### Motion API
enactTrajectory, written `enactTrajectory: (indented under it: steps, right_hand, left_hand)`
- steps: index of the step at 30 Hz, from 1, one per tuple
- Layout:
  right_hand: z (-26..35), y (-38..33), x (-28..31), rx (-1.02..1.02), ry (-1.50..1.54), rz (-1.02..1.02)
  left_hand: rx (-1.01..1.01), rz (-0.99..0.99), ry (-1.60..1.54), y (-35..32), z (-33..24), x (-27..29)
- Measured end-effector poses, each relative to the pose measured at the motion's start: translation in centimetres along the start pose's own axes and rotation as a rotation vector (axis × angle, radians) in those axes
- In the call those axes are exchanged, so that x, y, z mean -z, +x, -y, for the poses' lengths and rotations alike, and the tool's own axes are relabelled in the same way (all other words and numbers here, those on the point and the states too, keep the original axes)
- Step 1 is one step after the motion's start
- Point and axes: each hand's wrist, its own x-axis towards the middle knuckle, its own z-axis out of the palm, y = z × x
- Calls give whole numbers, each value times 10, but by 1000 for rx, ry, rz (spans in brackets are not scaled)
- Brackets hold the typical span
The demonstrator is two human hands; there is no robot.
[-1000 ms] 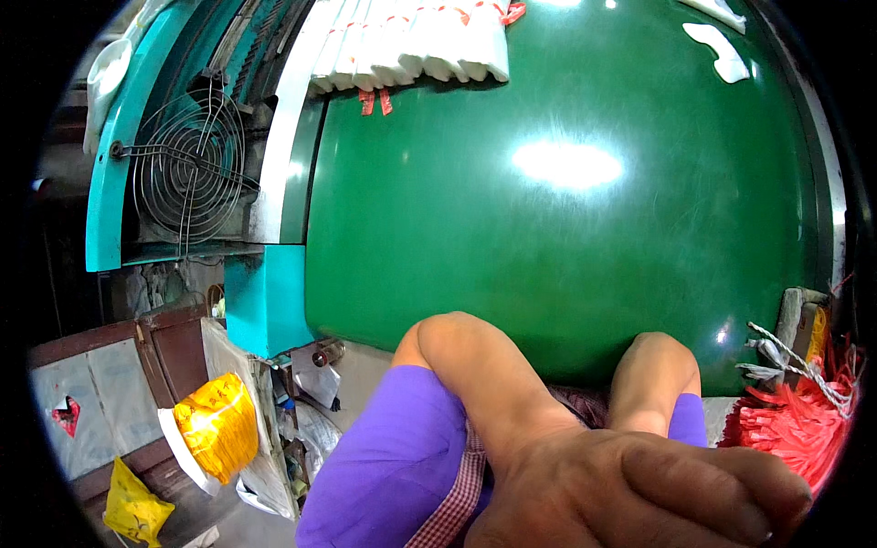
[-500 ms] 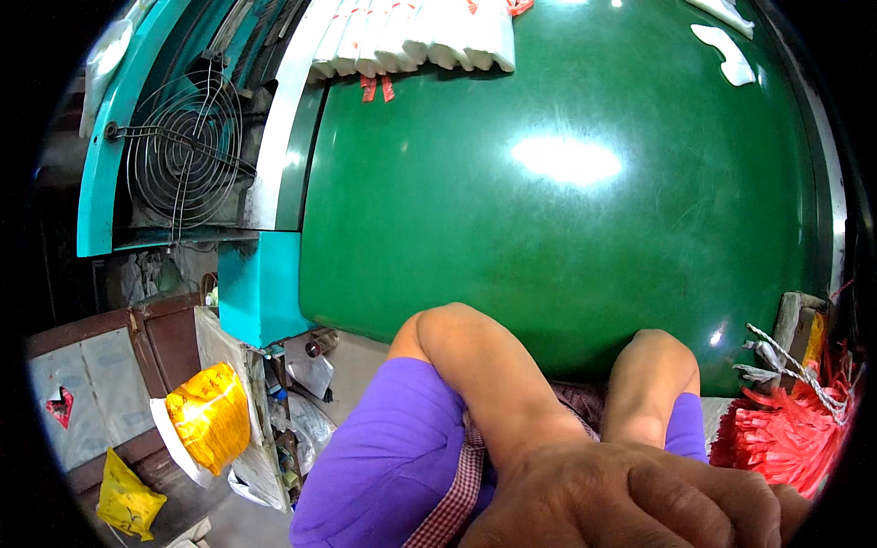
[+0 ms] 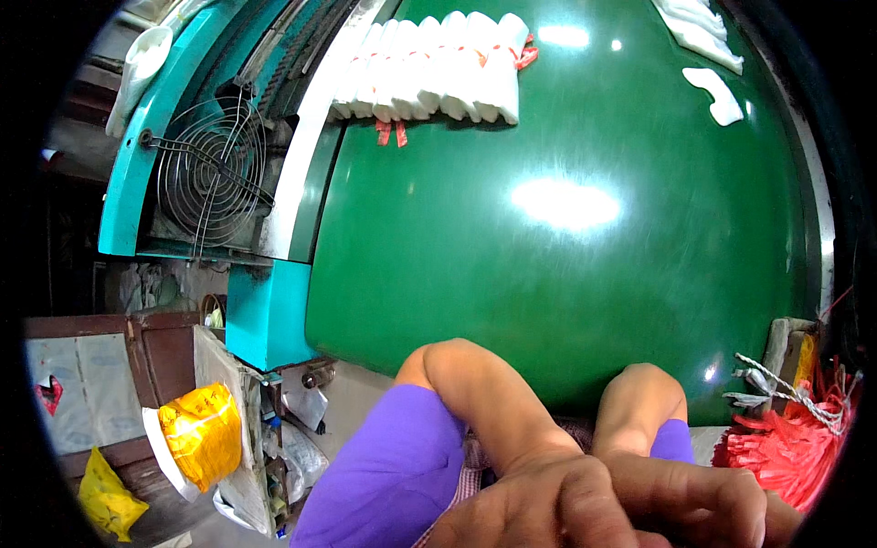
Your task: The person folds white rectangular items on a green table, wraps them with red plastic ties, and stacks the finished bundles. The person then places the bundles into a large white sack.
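Observation:
Both forearms are bent back toward me, with the elbows at the near edge of the green tabletop (image 3: 438, 310). My left hand (image 3: 521, 502) is close up at the bottom of the picture, and a bent finger shows. Beside it, my right hand (image 3: 694, 489) overlaps it, so where one hand ends is hard to make out. The lower edge cuts off most of the fingertips. No object shows in either hand. Purple trousers (image 3: 384, 466) and a checked cloth lie beneath the arms.
Tied bundles of white plastic bags (image 3: 448, 68) lie at the far left of the tabletop. A white piece (image 3: 715, 96) is at the far right. Red plastic strips (image 3: 781, 457) hang at the near right. On the left are a wire fan guard (image 3: 212, 173) and a yellow packet (image 3: 201, 434).
My view has shifted, so the table and the bundles sit lower in the picture. The hands have moved down a little, and their fingers have changed position.

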Motion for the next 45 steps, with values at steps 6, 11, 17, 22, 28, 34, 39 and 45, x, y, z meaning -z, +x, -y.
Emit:
enactTrajectory:
  steps: [6, 11, 17, 22, 28, 34, 39, 45]
  right_hand:
    - [-1, 4, 5, 139, -18, 26]
    - [-18, 7, 4, 435, -63, -138]
    - [9, 6, -3, 50, 52, -143]
    - [7, 7, -20, -555, 327, -358]
    - [7, 4, -5, -421, 113, -152]
    - [6, -1, 4, -344, 61, -72]
    - [6, -2, 11, -320, 54, -40]
    - [3, -6, 13, -327, 48, -48]
  left_hand:
    - [-8, 17, 5, -1, -1, 3]
    - [-23, 19, 20, -6, -3, 3]
    - [-183, 70, 47, -4, -1, -1]
    - [-115, 66, 53, -10, 0, 1]
    - [-15, 27, 8, -11, 7, -2]
    - [-4, 10, -76, -15, 16, -7]
    - [-196, -35, -204, -13, 29, -27]
    - [-93, 84, -58, -7, 19, -2]
